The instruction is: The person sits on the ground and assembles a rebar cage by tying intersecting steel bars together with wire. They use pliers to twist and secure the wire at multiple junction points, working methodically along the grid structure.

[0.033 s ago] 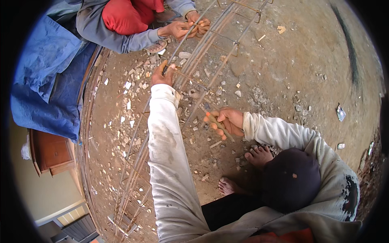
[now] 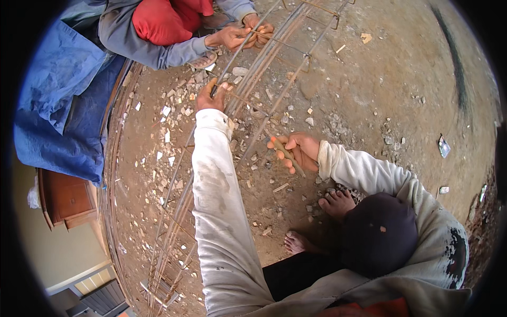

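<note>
Slightly up and to the right has shifted the right hand point(image 2: 302, 150), together with the slender rod point(image 2: 289, 155) which its curled fingers hold; the tip stands now a little farther from the steel rebar cage point(image 2: 308, 56). From my distant post, I see the left hand point(image 2: 208, 99) at the cage's far side (whether it pinches the small dark piece point(image 2: 213, 91) there, I cannot tell). The cage runs slantwise beside the co-worker's hands point(image 2: 235, 38).

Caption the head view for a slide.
Left hand on a steel-bar frame, right hand holding a slim rod, another person's hands at the same frame.
</note>
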The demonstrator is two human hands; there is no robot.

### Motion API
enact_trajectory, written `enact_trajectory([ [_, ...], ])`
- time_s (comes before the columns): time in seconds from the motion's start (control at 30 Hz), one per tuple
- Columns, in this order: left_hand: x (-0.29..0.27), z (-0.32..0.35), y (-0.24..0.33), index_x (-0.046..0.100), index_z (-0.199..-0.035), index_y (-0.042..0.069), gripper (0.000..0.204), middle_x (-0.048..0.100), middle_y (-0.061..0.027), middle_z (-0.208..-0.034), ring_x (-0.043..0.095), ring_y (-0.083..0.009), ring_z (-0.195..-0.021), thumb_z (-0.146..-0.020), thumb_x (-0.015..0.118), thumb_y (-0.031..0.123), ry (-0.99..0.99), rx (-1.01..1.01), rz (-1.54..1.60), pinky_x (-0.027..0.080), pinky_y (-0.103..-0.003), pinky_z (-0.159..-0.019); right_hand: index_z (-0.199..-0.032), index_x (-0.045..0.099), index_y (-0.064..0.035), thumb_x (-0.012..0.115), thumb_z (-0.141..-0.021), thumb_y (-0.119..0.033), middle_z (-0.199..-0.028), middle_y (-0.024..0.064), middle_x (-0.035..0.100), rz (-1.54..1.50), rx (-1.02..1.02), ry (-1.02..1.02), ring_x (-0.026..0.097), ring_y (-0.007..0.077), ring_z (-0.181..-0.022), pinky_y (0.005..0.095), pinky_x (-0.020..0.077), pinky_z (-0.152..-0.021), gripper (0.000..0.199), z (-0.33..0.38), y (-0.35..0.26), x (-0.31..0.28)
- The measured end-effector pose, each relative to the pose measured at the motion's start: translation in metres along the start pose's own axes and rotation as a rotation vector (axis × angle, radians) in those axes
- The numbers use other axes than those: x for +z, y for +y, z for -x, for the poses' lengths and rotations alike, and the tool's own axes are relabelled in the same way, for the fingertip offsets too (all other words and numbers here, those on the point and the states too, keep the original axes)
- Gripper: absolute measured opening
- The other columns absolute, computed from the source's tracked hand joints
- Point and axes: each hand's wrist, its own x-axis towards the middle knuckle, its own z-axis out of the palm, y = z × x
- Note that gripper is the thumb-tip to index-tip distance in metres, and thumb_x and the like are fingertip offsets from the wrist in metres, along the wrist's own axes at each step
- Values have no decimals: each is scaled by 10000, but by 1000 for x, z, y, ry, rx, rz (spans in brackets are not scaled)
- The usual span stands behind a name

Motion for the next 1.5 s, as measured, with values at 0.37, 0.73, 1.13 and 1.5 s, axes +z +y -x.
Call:
enact_trajectory([
  [0.37,5,0,7,614,-1225,98,521,617,-212,-1075,592,-355,-1006,-809,701,399,2,108,-309,460,-427,-900,-1299,393,26,441,-844,-175,-838,80,574,326,-121,187,563,154,-638,316,481,-546,501,-17,12,-26],
  [0.73,0,1,19,573,-1271,57,614,567,-198,-1215,557,-316,-1122,-785,746,390,-99,14,-216,432,-384,-972,-1265,340,-34,642,-751,-191,-1125,225,447,1450,-663,545,513,410,-1029,455,444,-850,617,-28,59,-54],
  [1.13,5,-2,5,572,-1268,79,650,588,-215,-1196,559,-346,-1129,-756,748,438,-68,-4,-220,444,-414,-965,-1149,382,-69,669,-771,-165,-1023,187,481,1471,-809,768,548,404,-963,460,458,-775,484,-60,20,-75],
  [1.5,3,2,12,585,-1229,67,645,600,-213,-1193,572,-351,-1113,-744,751,458,-42,-41,-164,447,-410,-952,-1097,407,-92,664,-783,-202,-1020,164,513,1432,-644,762,572,396,-916,480,450,-730,421,-58,12,-72],
])
